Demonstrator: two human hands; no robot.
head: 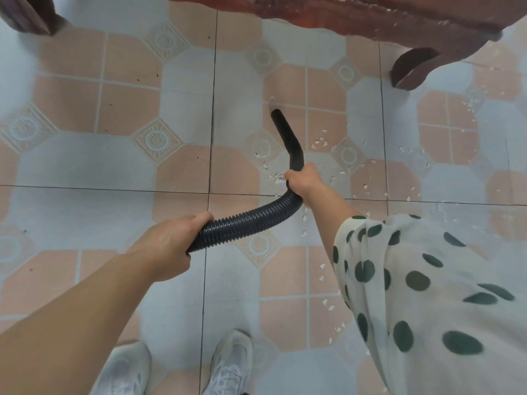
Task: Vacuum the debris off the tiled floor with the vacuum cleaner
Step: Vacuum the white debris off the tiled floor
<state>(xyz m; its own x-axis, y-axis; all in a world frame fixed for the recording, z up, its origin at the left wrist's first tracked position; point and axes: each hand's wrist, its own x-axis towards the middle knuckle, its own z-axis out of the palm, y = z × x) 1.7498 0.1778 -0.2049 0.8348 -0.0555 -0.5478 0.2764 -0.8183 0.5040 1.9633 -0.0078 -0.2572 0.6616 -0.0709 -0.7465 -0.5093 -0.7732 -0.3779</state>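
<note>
- Vacuum hose [251, 220], black and ribbed, arcs above the tiled floor [85, 172]; left hand [171, 243] curls round its near end.
- Right hand [302, 181] grips where its smooth bent nozzle [287, 135] starts.
- White debris [319, 143] scatters rightward; bare tiles stretch left.
- Wooden furniture leg [410, 69] stands beyond.

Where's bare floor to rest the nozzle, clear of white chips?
Free: the tiles left of the grout line, between the left hand on the hose and the far-left furniture leg; also ahead of the shoes. Crowded: white chips lie right of the nozzle, round the right hand, toward the table leg.
</note>
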